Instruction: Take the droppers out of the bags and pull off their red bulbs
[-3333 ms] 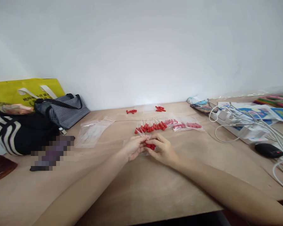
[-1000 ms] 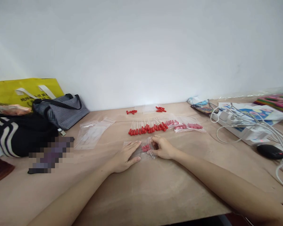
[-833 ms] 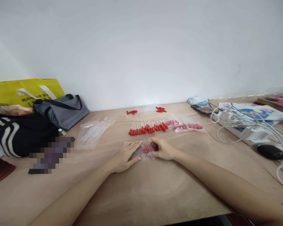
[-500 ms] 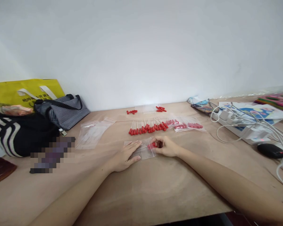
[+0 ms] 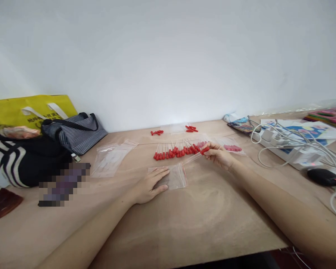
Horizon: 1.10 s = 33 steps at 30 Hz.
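My left hand [image 5: 151, 183] lies flat, fingers spread, pressing a small clear zip bag [image 5: 175, 176] onto the brown table [image 5: 184, 220]. My right hand [image 5: 218, 154] is pinched shut on a clear dropper with a red bulb [image 5: 204, 150], held just above the table to the right of the bag. A row of several red-bulbed droppers [image 5: 176, 151] lies behind the bag. Filled bags of droppers [image 5: 232, 148] rest right of that row, partly hidden by my right hand.
Empty clear bags [image 5: 109, 160] lie at left. A striped bag [image 5: 72, 130], a yellow bag [image 5: 28, 110] and a black-and-white bag [image 5: 19, 160] sit far left. Loose red bulbs [image 5: 156, 132] are near the wall. A power strip with white cables [image 5: 285, 145] and a black mouse [image 5: 323, 176] are at right.
My right hand has come out of the bag's mouth with a dropper and moved up and to the right, toward the row. My left hand has stayed flat on the bag.
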Tool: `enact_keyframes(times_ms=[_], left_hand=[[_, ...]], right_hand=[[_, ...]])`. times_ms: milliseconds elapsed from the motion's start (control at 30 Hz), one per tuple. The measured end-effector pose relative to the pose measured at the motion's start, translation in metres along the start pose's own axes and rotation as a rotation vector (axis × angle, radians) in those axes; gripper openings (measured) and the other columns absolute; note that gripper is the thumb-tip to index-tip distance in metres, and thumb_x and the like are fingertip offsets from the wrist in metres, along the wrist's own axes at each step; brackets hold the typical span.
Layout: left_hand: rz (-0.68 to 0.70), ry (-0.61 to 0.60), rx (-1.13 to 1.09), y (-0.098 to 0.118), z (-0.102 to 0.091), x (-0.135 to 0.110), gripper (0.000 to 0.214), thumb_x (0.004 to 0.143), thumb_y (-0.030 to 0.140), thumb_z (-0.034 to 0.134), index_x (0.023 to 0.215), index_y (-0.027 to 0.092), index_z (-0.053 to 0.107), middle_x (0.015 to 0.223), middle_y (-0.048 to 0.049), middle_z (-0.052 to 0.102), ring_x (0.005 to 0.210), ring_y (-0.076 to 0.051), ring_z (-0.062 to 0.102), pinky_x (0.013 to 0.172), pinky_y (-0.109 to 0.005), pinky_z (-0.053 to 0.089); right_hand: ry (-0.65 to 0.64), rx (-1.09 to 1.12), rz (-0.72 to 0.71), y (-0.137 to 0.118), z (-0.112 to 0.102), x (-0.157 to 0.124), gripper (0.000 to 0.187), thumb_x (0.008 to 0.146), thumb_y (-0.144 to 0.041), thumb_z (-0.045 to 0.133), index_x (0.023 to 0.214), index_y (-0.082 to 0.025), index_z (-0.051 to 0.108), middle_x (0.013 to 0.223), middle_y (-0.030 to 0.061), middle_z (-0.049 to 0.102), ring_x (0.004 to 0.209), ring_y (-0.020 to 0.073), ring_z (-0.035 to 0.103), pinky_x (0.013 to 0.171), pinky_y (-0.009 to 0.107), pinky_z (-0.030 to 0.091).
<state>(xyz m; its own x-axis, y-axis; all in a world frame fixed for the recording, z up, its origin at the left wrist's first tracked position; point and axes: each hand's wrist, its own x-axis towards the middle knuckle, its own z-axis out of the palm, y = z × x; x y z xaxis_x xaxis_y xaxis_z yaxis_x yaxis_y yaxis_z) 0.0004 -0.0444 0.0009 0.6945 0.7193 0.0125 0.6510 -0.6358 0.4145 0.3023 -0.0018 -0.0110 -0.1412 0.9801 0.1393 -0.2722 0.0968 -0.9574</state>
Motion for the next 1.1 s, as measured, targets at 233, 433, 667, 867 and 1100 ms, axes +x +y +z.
enact_keyframes(times_ms=[233, 433, 667, 867, 1100], left_hand=[[-0.181, 0.341, -0.468, 0.013, 0.002, 0.020, 0.039, 0.082, 0.042, 0.047, 0.109, 0.016, 0.056, 0.116, -0.0084, 0.057, 0.109, -0.021, 0.052, 0.098, -0.039, 0.037], [-0.571, 0.259, -1.248, 0.049, 0.002, 0.047, 0.020, 0.082, 0.028, 0.053, 0.086, 0.011, 0.062, 0.087, -0.0089, 0.067, 0.079, -0.015, 0.064, 0.080, -0.028, 0.051], [-0.586, 0.268, -1.217, 0.052, 0.004, 0.056, 0.009, 0.074, 0.020, 0.062, 0.074, 0.011, 0.062, 0.072, -0.0050, 0.066, 0.067, -0.012, 0.063, 0.069, -0.025, 0.052], [-0.627, 0.258, -0.995, 0.010, -0.042, 0.080, 0.019, 0.069, 0.026, 0.067, 0.064, 0.011, 0.057, 0.057, -0.0037, 0.062, 0.059, -0.014, 0.061, 0.065, -0.029, 0.051], [-0.767, 0.236, -0.791, -0.037, -0.061, 0.120, 0.017, 0.081, 0.025, 0.055, 0.090, 0.010, 0.057, 0.082, -0.0045, 0.061, 0.069, -0.012, 0.059, 0.062, -0.027, 0.050]], right_hand=[[0.117, -0.506, -0.580, 0.000, 0.033, -0.017, 0.013, 0.069, -0.015, 0.055, 0.081, -0.019, 0.055, 0.076, 0.0019, 0.059, 0.069, 0.0125, 0.055, 0.063, 0.027, 0.046], [-0.224, -1.085, -1.046, 0.021, 0.064, -0.038, 0.021, 0.081, -0.010, 0.041, 0.094, -0.019, 0.055, 0.091, 0.0079, 0.061, 0.083, 0.0153, 0.057, 0.070, 0.029, 0.049], [-0.357, -1.218, -1.167, 0.025, 0.070, -0.036, 0.026, 0.085, -0.011, 0.035, 0.100, -0.019, 0.054, 0.096, 0.0085, 0.060, 0.084, 0.0158, 0.056, 0.074, 0.032, 0.049], [-0.237, -1.248, -0.991, 0.026, 0.058, -0.033, 0.035, 0.082, -0.012, 0.038, 0.115, -0.019, 0.045, 0.103, 0.0098, 0.055, 0.088, 0.0160, 0.055, 0.074, 0.030, 0.048], [-0.250, -1.306, -0.877, 0.027, 0.052, -0.031, 0.035, 0.081, -0.016, 0.038, 0.115, -0.019, 0.045, 0.104, 0.0100, 0.054, 0.082, 0.0156, 0.055, 0.066, 0.027, 0.047]])
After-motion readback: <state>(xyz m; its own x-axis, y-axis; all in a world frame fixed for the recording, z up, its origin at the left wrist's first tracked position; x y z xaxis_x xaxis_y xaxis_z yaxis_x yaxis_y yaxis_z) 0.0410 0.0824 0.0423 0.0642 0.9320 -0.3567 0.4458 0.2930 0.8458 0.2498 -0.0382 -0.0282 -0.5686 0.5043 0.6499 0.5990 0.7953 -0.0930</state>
